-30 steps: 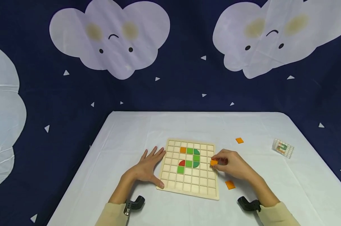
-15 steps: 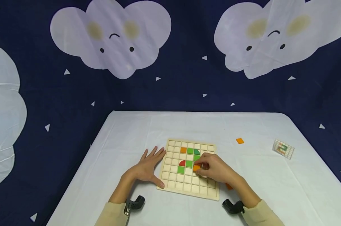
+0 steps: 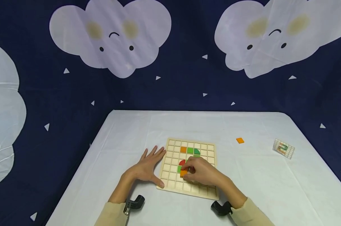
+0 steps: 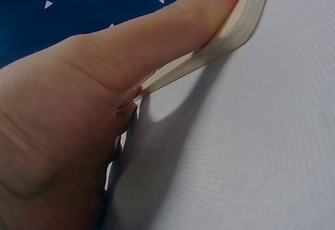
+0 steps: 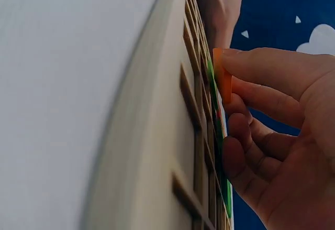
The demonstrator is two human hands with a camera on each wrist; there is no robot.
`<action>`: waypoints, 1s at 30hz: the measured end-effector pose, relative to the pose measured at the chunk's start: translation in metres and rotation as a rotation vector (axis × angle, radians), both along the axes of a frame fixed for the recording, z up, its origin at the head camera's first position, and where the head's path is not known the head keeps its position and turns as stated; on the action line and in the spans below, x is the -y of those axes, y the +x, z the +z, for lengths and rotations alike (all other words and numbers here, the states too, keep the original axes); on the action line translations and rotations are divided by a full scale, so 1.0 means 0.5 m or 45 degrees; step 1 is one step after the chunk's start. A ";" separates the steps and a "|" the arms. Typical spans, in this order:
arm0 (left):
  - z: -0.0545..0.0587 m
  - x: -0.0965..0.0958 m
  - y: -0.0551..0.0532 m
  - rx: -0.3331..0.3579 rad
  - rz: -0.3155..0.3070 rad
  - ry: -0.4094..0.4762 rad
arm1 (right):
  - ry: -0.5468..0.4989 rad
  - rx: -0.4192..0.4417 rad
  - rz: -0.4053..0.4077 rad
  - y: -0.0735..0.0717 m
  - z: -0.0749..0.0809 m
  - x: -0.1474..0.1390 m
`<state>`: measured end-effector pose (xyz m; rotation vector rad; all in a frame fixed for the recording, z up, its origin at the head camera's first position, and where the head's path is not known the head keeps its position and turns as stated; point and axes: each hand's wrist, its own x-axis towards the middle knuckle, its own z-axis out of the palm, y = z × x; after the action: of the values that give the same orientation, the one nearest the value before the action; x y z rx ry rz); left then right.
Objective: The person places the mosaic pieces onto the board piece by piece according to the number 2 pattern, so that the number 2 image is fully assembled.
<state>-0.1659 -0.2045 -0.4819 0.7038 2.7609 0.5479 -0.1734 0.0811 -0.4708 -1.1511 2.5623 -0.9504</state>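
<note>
A wooden grid board (image 3: pixel 170 183) lies on the table, with several coloured tiles set in its squares. Among them are an orange square (image 3: pixel 183 149), a light green square (image 3: pixel 190 150), a dark green quarter circle (image 3: pixel 197 151) and a red quarter circle (image 3: pixel 182 162). My right hand (image 3: pixel 202 171) pinches an orange square tile (image 5: pixel 224 75) between thumb and fingers, just over the board beside a green square. Part of the pattern is hidden under that hand. Spread along the board's left edge, my left hand (image 3: pixel 146 169) has straight fingers, its thumb (image 4: pixel 172 36) touching the near corner.
A loose orange tile (image 3: pixel 240 140) lies on the white table (image 3: pixel 260 175) behind and right of the board. Further right rests a small pattern card (image 3: pixel 283 148) printed with a grid. A dark blue cloth with clouds hangs behind the table.
My right hand has carried the orange tile leftward across the board, from its right edge to near the lower-left green square. The left hand has stayed in place.
</note>
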 end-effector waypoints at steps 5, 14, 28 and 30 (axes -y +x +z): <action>0.002 0.001 -0.003 -0.005 -0.001 0.007 | 0.037 -0.024 0.011 0.006 0.000 0.017; -0.002 0.004 -0.002 0.001 -0.005 0.020 | 0.112 -0.105 -0.005 0.022 -0.001 0.040; -0.003 0.000 -0.003 -0.001 -0.001 0.006 | 0.102 -0.107 -0.033 0.017 0.002 -0.002; -0.003 0.000 -0.004 -0.001 0.003 0.008 | 0.091 -0.104 -0.056 0.015 0.005 -0.020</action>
<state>-0.1678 -0.2045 -0.4837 0.7029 2.7622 0.5567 -0.1661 0.0909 -0.4685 -1.1413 2.6734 -0.8298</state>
